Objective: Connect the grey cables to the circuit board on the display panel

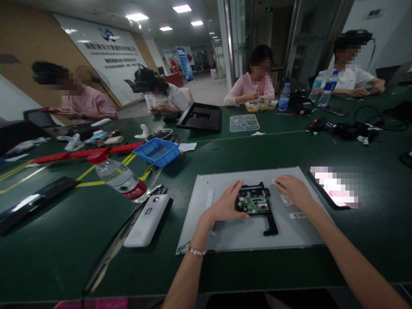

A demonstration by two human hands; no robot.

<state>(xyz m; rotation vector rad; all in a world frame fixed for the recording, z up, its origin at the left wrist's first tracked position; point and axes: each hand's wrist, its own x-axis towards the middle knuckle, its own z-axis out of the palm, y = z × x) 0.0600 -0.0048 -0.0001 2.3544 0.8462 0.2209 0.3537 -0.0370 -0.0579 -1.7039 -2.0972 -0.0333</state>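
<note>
Grey and flat, a panel (225, 238) lies on the green desk (231, 156) at the near middle, and a black frame (271, 223) carrying a green circuit board (257, 207) sits on top of it, around the panel's centre. The left hand (225, 202) is at the frame's left side, thumb and fingers spread apart, touching its near and far edges. The right hand (294, 191) is over the panel just right of the frame, fingers bent together; whether they pinch something small, I cannot tell. To the right of the panel lies a phone (333, 189) with a lit screen. On the left are a white device (148, 221) and a red-capped water bottle (120, 178), with a blue tray (165, 160) farther away. Four people sit along the far side.
</note>
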